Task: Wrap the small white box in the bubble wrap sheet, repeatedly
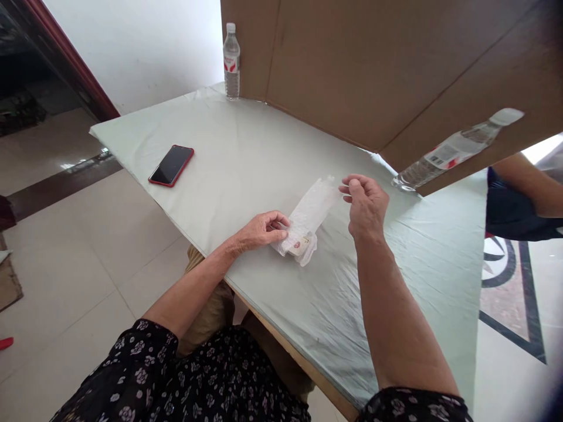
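A crumpled, thin white plastic bag (313, 205) lies on the table, stretched out on a slant. Its lower end is bunched, and a small printed patch shows there. My left hand (264, 228) is closed at this near end, thumb and fingers pinching the bag's left edge. Just past the bag's far end, my right hand (366, 205) is held with its fingers curled and the thumb against the index finger. A small gap seems to lie between these fingertips and the bag. Whether the right fingers hold anything small cannot be made out.
A phone with a red case (171, 166) lies on the pale tablecloth (211, 193). One water bottle (231, 61) stands at the back; another bottle (457, 150) stands at the right, by the brown cardboard screen (334, 64). Another person's arm (528, 184) shows beyond the screen.
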{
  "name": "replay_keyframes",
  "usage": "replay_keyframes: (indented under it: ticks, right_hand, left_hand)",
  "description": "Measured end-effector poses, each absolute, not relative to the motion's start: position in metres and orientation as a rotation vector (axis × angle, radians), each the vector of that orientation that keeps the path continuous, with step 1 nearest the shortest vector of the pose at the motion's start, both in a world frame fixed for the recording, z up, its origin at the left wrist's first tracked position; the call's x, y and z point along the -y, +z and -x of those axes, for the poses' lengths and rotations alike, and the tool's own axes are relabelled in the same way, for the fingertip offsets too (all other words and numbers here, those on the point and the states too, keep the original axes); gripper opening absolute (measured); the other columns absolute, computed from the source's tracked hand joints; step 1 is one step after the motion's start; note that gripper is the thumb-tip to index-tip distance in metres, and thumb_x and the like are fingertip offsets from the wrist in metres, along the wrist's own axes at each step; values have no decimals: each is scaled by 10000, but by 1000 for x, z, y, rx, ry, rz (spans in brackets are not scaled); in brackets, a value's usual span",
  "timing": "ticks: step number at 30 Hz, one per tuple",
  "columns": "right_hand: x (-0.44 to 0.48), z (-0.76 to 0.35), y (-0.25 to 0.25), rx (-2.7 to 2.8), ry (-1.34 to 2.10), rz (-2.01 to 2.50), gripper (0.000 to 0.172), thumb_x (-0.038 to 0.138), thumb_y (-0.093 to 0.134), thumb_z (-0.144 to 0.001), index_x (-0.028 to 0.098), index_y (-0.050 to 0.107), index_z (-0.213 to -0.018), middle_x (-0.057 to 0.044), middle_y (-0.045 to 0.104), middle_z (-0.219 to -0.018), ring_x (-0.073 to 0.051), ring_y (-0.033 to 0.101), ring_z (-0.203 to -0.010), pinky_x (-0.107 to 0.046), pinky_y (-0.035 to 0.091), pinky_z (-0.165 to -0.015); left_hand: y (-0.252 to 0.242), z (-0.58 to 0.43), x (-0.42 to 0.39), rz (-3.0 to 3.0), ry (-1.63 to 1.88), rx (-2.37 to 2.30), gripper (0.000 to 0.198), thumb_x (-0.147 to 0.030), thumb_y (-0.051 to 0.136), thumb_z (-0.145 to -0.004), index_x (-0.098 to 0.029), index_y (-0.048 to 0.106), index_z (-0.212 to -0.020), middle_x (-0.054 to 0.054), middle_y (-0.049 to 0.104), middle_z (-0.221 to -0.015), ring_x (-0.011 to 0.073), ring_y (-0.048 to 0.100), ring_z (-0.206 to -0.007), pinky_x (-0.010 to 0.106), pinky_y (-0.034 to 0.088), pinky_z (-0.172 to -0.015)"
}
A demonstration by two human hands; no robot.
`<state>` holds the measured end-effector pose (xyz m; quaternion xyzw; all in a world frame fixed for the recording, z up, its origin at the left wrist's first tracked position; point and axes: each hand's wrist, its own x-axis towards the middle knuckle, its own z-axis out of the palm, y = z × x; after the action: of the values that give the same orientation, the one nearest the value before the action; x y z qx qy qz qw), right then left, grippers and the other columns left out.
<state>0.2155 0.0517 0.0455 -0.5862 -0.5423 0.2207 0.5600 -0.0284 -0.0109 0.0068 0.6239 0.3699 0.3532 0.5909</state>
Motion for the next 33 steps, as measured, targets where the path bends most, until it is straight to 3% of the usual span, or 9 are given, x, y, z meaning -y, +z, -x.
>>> replay_keyframes:
  ticks: [4, 9, 11, 16, 20, 24, 28, 31, 33]
  right_hand:
    - [-14, -212, 47, 1373, 489, 1471, 298, 469, 607, -845, 212, 641, -991, -57, 702, -924, -198, 665, -831, -389, 537, -769]
    - [25, -202, 41, 1535, 528, 1687, 590, 630, 677, -731, 201, 609, -1130, -132, 665, -1200, -245, 665, -905, -407, 544, -728]
    - [31, -200, 34, 1577, 532, 1784, 673, 628, 688, -709, 194, 579, -1211, -140, 665, -1208, -250, 672, -877, -423, 539, -746]
    - [34, -203, 20, 1676, 576, 1796, 401, 407, 590, -790, 193, 638, -1125, -33, 708, -787, -202, 639, -701, -378, 505, -749]
    - [34, -212, 19, 1547, 551, 1645, 322, 355, 560, -788, 195, 659, -1048, -35, 704, -796, -195, 636, -691, -352, 497, -687]
    - [28, -225, 17, 1413, 559, 1636, 329, 353, 587, -775, 190, 647, -1054, -13, 679, -725, -195, 636, -659, -359, 496, -665]
    - [27, -230, 20, 1365, 350, 1649, 352, 327, 608, -765, 197, 623, -1093, -33, 696, -849, -178, 617, -687, -383, 510, -726]
    - [36, -223, 30, 1399, 131, 1579, 337, 304, 587, -820, 212, 617, -1142, -74, 700, -1017, -195, 634, -806, -411, 512, -803]
    - [43, -216, 36, 1508, 96, 1511, 263, 305, 564, -868, 222, 644, -1104, -72, 707, -1002, -207, 646, -850, -422, 512, -842]
  left_hand:
    - [7, 28, 12, -1484, 800, -879, 436, -435, 723, -752, -163, 624, -1078, 39, 603, -905, 151, 576, -825, 270, 458, -722]
    - [8, 25, 15, -1584, 835, -931, 538, -523, 774, -712, -180, 606, -1090, 68, 624, -1052, 167, 587, -882, 281, 476, -740]
    - [10, 23, 17, -1622, 864, -945, 543, -505, 785, -708, -185, 594, -1102, 73, 635, -1078, 176, 594, -914, 284, 484, -761]
    - [11, 17, 19, -1650, 969, -1085, 429, -394, 750, -726, -171, 609, -1064, 62, 667, -1053, 148, 590, -845, 265, 479, -737]
    - [7, 19, 14, -1575, 1083, -1243, 148, -314, 626, -770, -170, 594, -761, -21, 604, -725, 101, 502, -639, 243, 422, -628]
    - [3, 22, 10, -1582, 1150, -1451, 209, -270, 594, -758, -195, 481, -599, -46, 506, -589, 109, 466, -592, 259, 411, -618]
    - [1, 22, 9, -1769, 1135, -1619, 177, -193, 596, -741, -206, 489, -601, -1, 593, -665, 166, 544, -728, 316, 463, -754]
    - [-1, 23, 10, -1844, 1111, -1652, 53, -163, 590, -747, -204, 557, -757, 44, 652, -838, 199, 575, -835, 347, 485, -810]
    - [-3, 23, 10, -1911, 1143, -1641, 163, -139, 577, -752, -191, 588, -906, 78, 659, -967, 222, 585, -929, 374, 489, -873]
